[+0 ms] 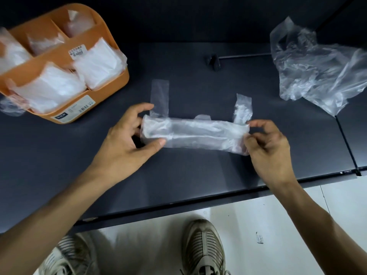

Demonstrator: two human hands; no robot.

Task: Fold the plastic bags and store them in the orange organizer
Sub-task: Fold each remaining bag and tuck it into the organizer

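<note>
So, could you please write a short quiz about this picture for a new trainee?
1. True or false: both hands grip the folded bag.
2. Where is the crumpled bag? A) inside the organizer B) far right on the table C) on the floor
3. What colour is the organizer?

Key: 1 true, left hand and right hand each pinch one end. 2 B. 3 orange.

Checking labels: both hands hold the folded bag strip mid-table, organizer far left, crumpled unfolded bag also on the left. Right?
Not quite. The head view shows the crumpled unfolded bag at the far right, not the left. The rest holds: left hand and right hand hold the folded bag strip, orange organizer far left.
</note>
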